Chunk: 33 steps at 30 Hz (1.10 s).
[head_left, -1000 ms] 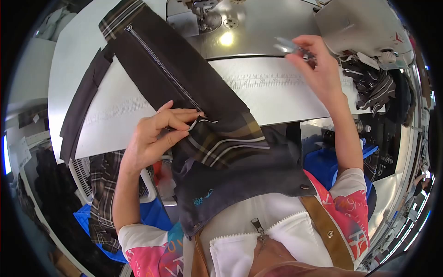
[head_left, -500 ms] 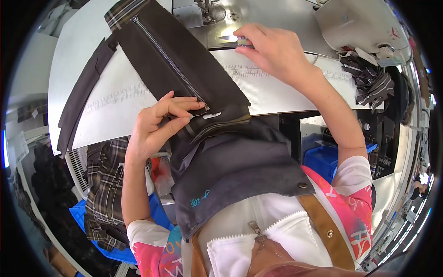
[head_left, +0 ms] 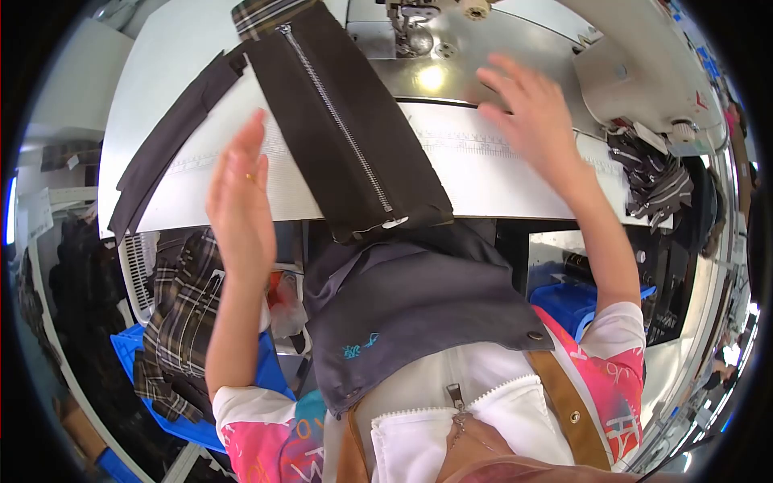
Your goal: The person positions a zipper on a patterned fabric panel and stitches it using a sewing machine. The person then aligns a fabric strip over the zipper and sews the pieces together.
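Observation:
A dark brown fabric panel (head_left: 362, 121) with a metal zipper (head_left: 334, 117) down its length lies across the white sewing table. Its lower end reaches the table's front edge, and a pale zipper pull (head_left: 394, 222) shows there. My left hand (head_left: 241, 189) is raised left of the panel, its fingers stretched out and slightly blurred, holding nothing. To the right of the panel, my right hand (head_left: 531, 113) hovers over the table near the metal machine plate, fingers spread and blurred, with nothing visible in it. A long dark fabric strip (head_left: 173, 149) lies at the left.
The sewing machine's presser foot (head_left: 415, 36) is behind the panel; its body (head_left: 636, 64) stands right. A printed ruler (head_left: 459, 142) runs along the table. Bunched striped fabric (head_left: 656, 177) sits at the right edge. Plaid cloth (head_left: 189, 314) fills a blue bin (head_left: 129, 346) lower left.
My left hand has let go of the zipper end and lifted left. My right hand has moved right and opened; the small snips it held are out of sight. The view has shifted slightly.

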Each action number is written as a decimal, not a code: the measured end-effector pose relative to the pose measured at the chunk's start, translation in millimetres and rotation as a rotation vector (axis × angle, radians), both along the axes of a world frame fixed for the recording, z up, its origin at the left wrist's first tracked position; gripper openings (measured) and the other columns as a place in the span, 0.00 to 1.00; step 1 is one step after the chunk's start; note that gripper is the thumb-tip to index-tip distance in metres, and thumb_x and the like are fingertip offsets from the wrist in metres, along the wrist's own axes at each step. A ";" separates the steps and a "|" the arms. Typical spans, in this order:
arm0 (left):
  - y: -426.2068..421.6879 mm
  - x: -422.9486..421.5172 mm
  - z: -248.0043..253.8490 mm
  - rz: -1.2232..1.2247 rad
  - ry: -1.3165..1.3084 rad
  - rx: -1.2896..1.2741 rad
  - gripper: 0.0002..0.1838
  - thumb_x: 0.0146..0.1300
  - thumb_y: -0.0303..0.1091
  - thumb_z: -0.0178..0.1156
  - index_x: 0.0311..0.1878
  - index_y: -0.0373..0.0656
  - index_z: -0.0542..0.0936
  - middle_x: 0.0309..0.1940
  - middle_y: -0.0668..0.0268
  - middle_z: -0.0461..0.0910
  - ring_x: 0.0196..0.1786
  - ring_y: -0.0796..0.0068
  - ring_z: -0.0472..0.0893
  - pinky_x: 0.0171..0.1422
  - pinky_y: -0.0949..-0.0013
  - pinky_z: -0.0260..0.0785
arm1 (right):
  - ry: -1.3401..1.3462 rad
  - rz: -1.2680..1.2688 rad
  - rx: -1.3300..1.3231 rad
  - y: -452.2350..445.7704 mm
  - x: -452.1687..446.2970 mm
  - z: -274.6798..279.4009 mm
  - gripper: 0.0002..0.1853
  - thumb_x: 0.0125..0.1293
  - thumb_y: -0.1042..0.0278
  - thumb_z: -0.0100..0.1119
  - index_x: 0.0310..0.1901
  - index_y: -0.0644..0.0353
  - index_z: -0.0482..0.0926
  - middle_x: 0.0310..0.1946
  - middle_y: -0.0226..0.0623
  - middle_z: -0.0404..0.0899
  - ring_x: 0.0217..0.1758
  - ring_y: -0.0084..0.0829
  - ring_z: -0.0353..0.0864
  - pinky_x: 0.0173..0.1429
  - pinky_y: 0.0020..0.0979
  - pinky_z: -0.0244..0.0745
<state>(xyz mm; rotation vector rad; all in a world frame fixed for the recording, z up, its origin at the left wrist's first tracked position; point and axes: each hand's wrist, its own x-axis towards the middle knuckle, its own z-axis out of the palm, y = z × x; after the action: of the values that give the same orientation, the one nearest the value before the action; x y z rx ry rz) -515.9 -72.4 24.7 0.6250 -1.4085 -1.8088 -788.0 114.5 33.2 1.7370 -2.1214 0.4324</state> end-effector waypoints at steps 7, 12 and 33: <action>-87.1 -58.5 0.5 -0.400 -0.412 0.128 0.24 0.69 0.45 0.52 0.60 0.38 0.74 0.45 0.66 0.81 0.42 0.77 0.79 0.41 0.76 0.68 | -0.249 0.324 0.216 -7.4 99.5 -9.6 0.29 0.54 0.60 0.68 0.60 0.50 0.73 0.64 0.43 0.66 0.65 0.49 0.66 0.65 0.45 0.65; -37.0 -102.7 3.1 -0.127 -0.719 -1.047 0.21 0.64 0.49 0.56 0.32 0.37 0.80 0.31 0.49 0.81 0.38 0.43 0.80 0.43 0.50 0.70 | -0.267 0.315 0.216 -11.1 105.6 -10.4 0.33 0.52 0.60 0.68 0.62 0.56 0.72 0.65 0.47 0.65 0.67 0.51 0.63 0.68 0.46 0.59; 73.4 349.7 155.5 1.417 -0.130 -1.240 0.11 0.63 0.19 0.56 0.48 0.25 0.78 0.49 0.51 0.80 0.49 0.66 0.81 0.60 0.71 0.69 | -0.683 0.518 -0.186 -13.8 105.1 29.6 0.17 0.65 0.71 0.58 0.54 0.65 0.78 0.59 0.44 0.75 0.73 0.41 0.60 0.75 0.43 0.47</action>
<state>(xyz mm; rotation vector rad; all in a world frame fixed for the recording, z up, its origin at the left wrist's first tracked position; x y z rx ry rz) -166.2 1.0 180.3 0.6956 -1.2486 0.2596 -682.9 100.8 62.8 2.2277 -1.8793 1.4944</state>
